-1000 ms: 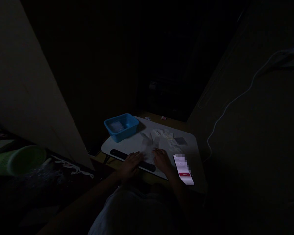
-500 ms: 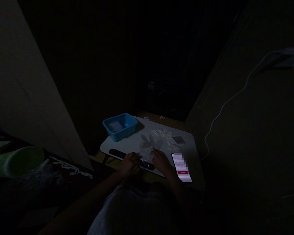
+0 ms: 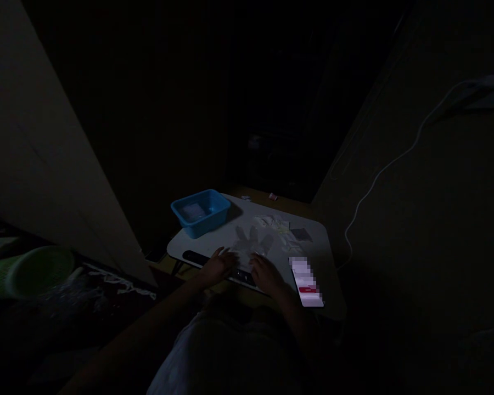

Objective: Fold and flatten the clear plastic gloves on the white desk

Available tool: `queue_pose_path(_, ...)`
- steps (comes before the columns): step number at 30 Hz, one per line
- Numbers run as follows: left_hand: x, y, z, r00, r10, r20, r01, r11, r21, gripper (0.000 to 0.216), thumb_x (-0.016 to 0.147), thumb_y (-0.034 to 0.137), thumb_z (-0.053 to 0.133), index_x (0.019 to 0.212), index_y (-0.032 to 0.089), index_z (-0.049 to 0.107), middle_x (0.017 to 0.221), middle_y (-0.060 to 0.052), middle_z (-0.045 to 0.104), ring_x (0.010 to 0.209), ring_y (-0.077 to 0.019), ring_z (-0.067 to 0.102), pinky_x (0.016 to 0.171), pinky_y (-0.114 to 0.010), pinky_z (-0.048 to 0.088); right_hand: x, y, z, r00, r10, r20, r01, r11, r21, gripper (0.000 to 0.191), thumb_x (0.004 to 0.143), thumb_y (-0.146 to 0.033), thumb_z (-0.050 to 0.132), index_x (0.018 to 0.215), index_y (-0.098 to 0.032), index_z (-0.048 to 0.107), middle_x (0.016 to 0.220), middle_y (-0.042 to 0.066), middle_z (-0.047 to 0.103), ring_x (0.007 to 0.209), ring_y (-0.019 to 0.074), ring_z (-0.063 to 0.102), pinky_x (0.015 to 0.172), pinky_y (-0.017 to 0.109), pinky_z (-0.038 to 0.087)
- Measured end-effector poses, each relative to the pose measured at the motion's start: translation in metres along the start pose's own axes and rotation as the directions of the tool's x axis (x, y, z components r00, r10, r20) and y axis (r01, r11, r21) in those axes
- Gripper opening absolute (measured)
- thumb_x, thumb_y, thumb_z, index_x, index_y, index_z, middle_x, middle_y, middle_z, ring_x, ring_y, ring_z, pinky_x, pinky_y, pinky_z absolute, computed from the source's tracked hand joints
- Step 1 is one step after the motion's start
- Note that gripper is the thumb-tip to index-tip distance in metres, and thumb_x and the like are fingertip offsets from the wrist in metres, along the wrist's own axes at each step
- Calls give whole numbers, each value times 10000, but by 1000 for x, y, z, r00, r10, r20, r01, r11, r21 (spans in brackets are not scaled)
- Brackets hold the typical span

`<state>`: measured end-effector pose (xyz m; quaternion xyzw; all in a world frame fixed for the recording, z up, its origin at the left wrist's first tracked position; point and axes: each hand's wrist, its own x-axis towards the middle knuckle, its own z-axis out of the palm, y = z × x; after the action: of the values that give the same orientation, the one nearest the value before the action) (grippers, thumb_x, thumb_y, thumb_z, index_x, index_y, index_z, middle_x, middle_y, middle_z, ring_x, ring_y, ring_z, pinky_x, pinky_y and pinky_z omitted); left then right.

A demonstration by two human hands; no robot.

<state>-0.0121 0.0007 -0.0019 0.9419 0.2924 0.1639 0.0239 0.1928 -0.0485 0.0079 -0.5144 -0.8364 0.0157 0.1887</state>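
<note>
Darkness fills the room around a small white table (image 3: 313, 241); both hands lie at its near edge over a thin clear plastic sheet (image 3: 247, 244); the left hand (image 3: 218, 264) rests flat, fingers spread, on the sheet's 7 o'clock corner; the right hand (image 3: 265, 271) lies likewise at 5 o'clock; a lit phone (image 3: 307, 282) sits at 3 o'clock of the right hand; a blue tub (image 3: 200, 211) stands at 11 o'clock.

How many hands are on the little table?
2. The left hand rests at the table's near edge, the right hand just beside it, near the lit phone. The dark room may hide more.
</note>
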Motion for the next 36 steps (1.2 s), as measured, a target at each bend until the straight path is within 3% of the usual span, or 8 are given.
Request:
queue_pose_path(4, 2, 3, -3, 997, 26, -71, -39, 983, -181, 256, 800, 194, 404, 998, 189, 567, 1035, -51, 602, 982, -156, 517, 917, -344, 317, -1, -3, -2, 999, 36, 12, -37, 999, 34, 313, 739, -103, 394, 1014, -167, 531, 1072, 61, 560, 1023, 139, 475, 918, 270, 345)
queue_pose_path(8, 8, 0, -3, 989, 25, -143, -64, 960, -272, 302, 756, 230, 473, 1041, 163, 545, 1091, -78, 571, 1050, -173, 477, 914, -334, 332, -2, -4, -3, 998, 56, -14, -55, 996, 69, 299, 743, -112, 405, 993, -182, 551, 1069, 55, 572, 1041, 142, 469, 938, 281, 324)
queue_pose_path(10, 11, -4, -2, 991, 14, -137, -54, 954, -296, 274, 764, 229, 458, 1004, 160, 569, 1071, -81, 584, 1046, -176, 483, 909, -337, 339, -2, -2, -2, 996, 85, -36, -80, 989, 123, 304, 746, -116, 398, 996, -190, 555, 1071, 47, 575, 1041, 137, 475, 933, 277, 334)
queue_pose_path(15, 19, -11, 2, 991, -87, -104, 33, 899, -436, 243, 785, 214, 401, 829, 159, 634, 904, -59, 650, 869, -144, 577, 803, -263, 417, -2, 8, 3, 950, 305, -63, -262, 893, 365, 364, 741, -105, 350, 1027, -221, 542, 1007, 14, 608, 945, 117, 547, 856, 268, 415)
queue_pose_path(20, 22, -12, -1, 980, -200, -18, 163, 846, -508, 254, 777, 231, 405, 841, 155, 639, 894, -58, 654, 824, -145, 585, 764, -247, 424, -2, 12, 4, 939, 342, -48, -263, 797, 544, 492, 652, -20, 309, 1059, -203, 516, 1011, 24, 612, 916, 104, 570, 829, 270, 443)
queue_pose_path(24, 25, -13, -2, 951, -308, 25, 263, 765, -588, 230, 737, 244, 439, 754, 136, 641, 810, -47, 650, 764, -146, 576, 722, -240, 423, -10, 18, 4, 956, 292, -39, -240, 848, 473, 531, 618, 4, 335, 1078, -198, 506, 1052, 27, 597, 987, 111, 535, 884, 282, 408)
queue_pose_path(29, 31, -14, 0, 896, -443, 43, 364, 674, -643, 346, 753, 368, 396, 662, 110, 607, 577, -3, 578, 559, -121, 517, 531, -210, 396, -21, 18, 6, 952, 285, -114, -221, 895, 387, 544, 632, -5, 357, 1131, -192, 466, 1107, 38, 560, 1038, 121, 495, 908, 285, 388)
queue_pose_path(36, 38, -13, 4, 852, -523, 25, 399, 618, -677, 422, 751, 458, 371, 633, 118, 592, 527, 4, 549, 524, -118, 498, 492, -209, 376, -24, 9, 5, 896, 423, -135, -366, 875, 317, 415, 670, -165, 505, 1084, -180, 518, 1047, 73, 581, 999, 184, 511, 844, 306, 421)
